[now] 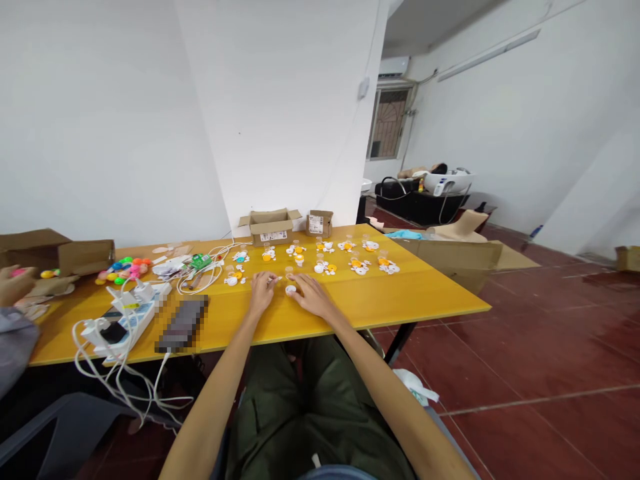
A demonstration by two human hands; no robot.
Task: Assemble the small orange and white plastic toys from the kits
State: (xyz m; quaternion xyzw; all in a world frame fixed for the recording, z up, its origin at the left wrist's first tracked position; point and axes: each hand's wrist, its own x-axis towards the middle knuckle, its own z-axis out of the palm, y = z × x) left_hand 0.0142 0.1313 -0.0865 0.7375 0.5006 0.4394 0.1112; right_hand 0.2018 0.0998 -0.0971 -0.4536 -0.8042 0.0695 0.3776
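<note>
White disc (291,290) sits at the left hand's (262,291) three o'clock, the right hand's (311,295) nine. Whether their fingers grip anything, I cannot tell

No text can be read: the white labels on the long cardboard box (273,227) and the smaller carton (327,228) carry print too small to make out.

A small, round white piece (291,290) sits at the right hand (311,295).
</note>
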